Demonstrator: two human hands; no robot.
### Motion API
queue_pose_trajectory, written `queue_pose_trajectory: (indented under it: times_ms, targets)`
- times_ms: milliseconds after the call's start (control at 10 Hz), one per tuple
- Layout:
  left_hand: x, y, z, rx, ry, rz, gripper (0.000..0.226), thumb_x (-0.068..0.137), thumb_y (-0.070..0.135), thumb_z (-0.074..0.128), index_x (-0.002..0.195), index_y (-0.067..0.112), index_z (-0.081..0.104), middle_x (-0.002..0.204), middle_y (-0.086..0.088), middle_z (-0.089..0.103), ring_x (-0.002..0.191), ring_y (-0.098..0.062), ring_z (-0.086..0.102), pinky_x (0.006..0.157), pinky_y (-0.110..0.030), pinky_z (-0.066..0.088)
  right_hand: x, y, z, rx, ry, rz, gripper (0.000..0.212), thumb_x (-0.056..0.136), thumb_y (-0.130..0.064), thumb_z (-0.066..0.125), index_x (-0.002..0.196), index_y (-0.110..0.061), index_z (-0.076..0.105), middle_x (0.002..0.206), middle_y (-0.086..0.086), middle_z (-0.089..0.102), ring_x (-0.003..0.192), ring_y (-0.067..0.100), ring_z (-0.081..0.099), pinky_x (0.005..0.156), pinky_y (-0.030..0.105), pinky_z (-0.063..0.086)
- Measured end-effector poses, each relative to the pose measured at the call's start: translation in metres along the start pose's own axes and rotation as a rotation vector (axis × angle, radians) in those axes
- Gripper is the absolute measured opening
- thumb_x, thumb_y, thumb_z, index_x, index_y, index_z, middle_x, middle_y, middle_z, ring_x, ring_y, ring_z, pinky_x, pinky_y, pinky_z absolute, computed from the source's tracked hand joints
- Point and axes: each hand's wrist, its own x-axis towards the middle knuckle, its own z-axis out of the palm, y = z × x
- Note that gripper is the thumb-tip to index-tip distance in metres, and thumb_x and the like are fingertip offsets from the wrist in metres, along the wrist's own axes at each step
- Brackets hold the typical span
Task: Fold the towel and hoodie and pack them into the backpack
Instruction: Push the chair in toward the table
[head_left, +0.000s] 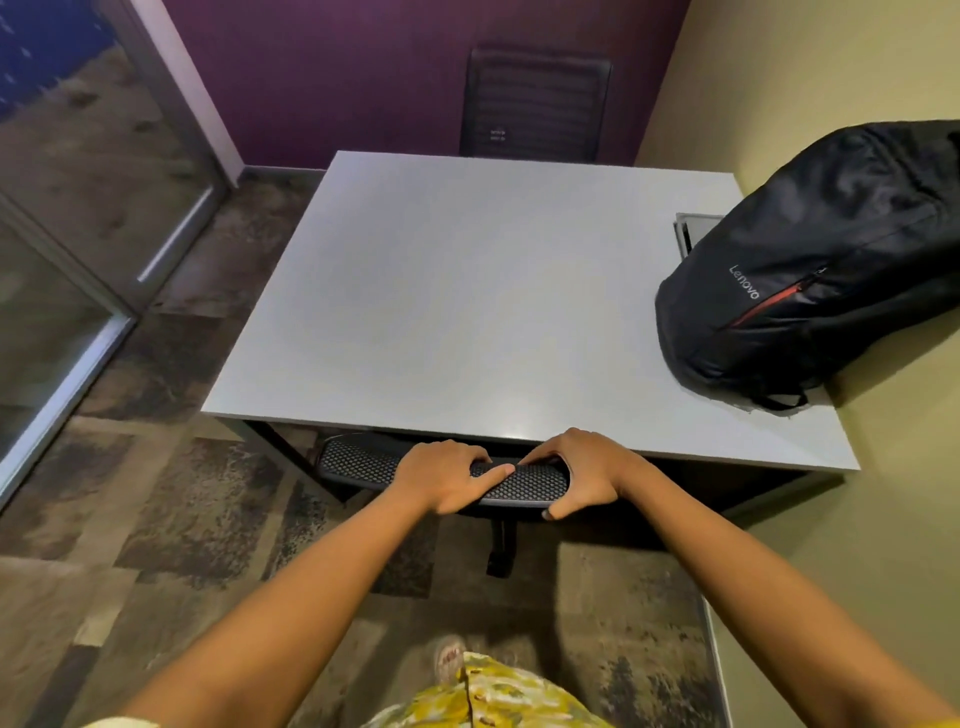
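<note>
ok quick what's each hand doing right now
Left hand: grips the top of the mesh chair back.
Right hand: grips the same chair back, thumb underneath.

The backpack (810, 270) is black, with a red strip along a slanted front zipper and pale "Lenovo" lettering beside it. It lies tilted on its back at the far right corner of the table, its upper part leaning against the wall, a strap loop trailing from its lower end. It looks zipped shut and full-bodied. It sits well apart from the fingers (480, 457), up and to their right. Neither towel nor hoodie shows.
</note>
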Motion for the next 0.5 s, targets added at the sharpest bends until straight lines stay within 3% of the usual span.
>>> queue_pose_trajectory:
  times_ms: [100, 200, 300, 400, 500]
  targets:
    - [0.001, 0.001, -0.001, -0.005, -0.014, 0.014, 0.082, 0.083, 0.088, 0.014, 0.121, 0.036, 0.064, 0.103, 0.004, 0.073, 0.097, -0.019, 0.066, 0.081, -0.039, 0.051, -0.005, 0.0, 0.0, -0.007, 0.04, 0.03, 0.085, 0.054, -0.075, 0.076, 0.13, -0.041, 0.059, 0.123, -0.016, 0.067, 0.108, 0.006, 0.062, 0.093, 0.031, 0.052]
    - [0.004, -0.001, -0.002, -0.06, -0.016, -0.005, 0.077, 0.085, 0.086, 0.016, 0.123, 0.038, 0.063, 0.116, 0.007, 0.071, 0.106, -0.018, 0.065, 0.087, -0.039, 0.05, -0.008, 0.0, 0.002, 0.107, 0.116, 0.089, 0.081, 0.053, -0.084, 0.072, 0.121, -0.041, 0.066, 0.116, -0.019, 0.069, 0.105, 0.003, 0.063, 0.095, 0.031, 0.053]
    - [0.012, -0.001, -0.008, -0.201, 0.01, -0.113, 0.065, 0.093, 0.075, 0.021, 0.125, 0.035, 0.062, 0.126, 0.006, 0.067, 0.113, -0.02, 0.062, 0.09, -0.038, 0.047, 0.003, 0.005, -0.001, 0.292, 0.196, 0.15, 0.063, 0.064, -0.081, 0.067, 0.108, -0.036, 0.073, 0.102, -0.017, 0.072, 0.096, 0.0, 0.066, 0.094, 0.034, 0.055]
    - [0.02, -0.001, -0.01, -0.222, 0.038, -0.112, 0.061, 0.098, 0.068, 0.024, 0.129, 0.03, 0.06, 0.133, 0.004, 0.064, 0.121, -0.02, 0.058, 0.106, -0.042, 0.039, 0.011, 0.006, -0.006, 0.306, 0.215, 0.173, 0.058, 0.072, -0.08, 0.06, 0.104, -0.034, 0.074, 0.104, -0.014, 0.072, 0.096, 0.003, 0.065, 0.095, 0.037, 0.054]
    - [0.038, -0.006, -0.02, -0.194, 0.064, -0.09, 0.061, 0.1, 0.064, 0.025, 0.136, 0.026, 0.056, 0.142, 0.002, 0.058, 0.133, -0.018, 0.05, 0.122, -0.044, 0.017, 0.025, 0.008, -0.015, 0.3, 0.264, 0.186, 0.056, 0.081, -0.074, 0.055, 0.111, -0.03, 0.072, 0.114, -0.007, 0.072, 0.103, 0.007, 0.064, 0.097, 0.037, 0.052]
